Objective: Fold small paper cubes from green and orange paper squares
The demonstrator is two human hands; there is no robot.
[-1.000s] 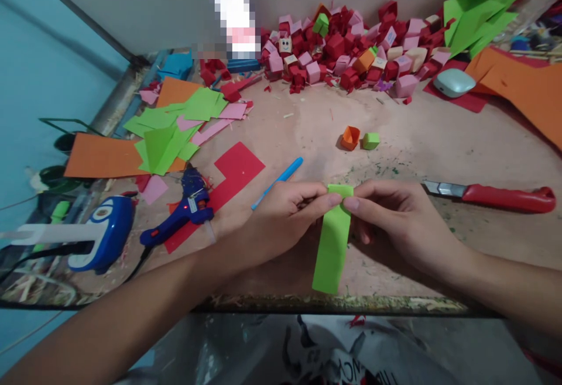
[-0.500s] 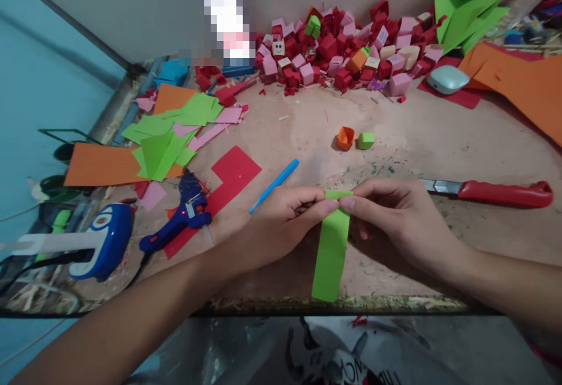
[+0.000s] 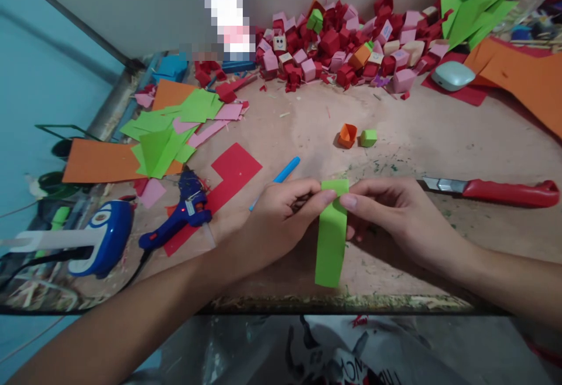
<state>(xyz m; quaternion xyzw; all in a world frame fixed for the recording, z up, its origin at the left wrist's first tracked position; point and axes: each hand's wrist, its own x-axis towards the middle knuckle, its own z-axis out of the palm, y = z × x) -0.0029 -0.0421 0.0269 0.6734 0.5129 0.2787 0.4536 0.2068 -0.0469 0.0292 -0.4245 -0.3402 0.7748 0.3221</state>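
Observation:
Both my hands pinch the top of a green paper strip [image 3: 331,239] that hangs down toward the table's near edge. My left hand [image 3: 276,221] grips its left side with thumb and forefinger closed. My right hand [image 3: 390,215] grips the right side the same way. The strip's upper end is folded over between my fingertips. A blue pen [image 3: 278,179] lies just behind my left hand.
A red-handled knife [image 3: 496,191] lies to the right. A blue glue gun [image 3: 180,212] rests on red paper [image 3: 232,171] at left. Small orange [image 3: 348,136] and green [image 3: 367,137] paper cubes sit mid-table; a heap of red and pink cubes [image 3: 342,51] lies behind.
The strip has been drawn up a little between my fingers, so its lower end hangs higher and more of the top shows above my fingertips. My hands have stayed in place.

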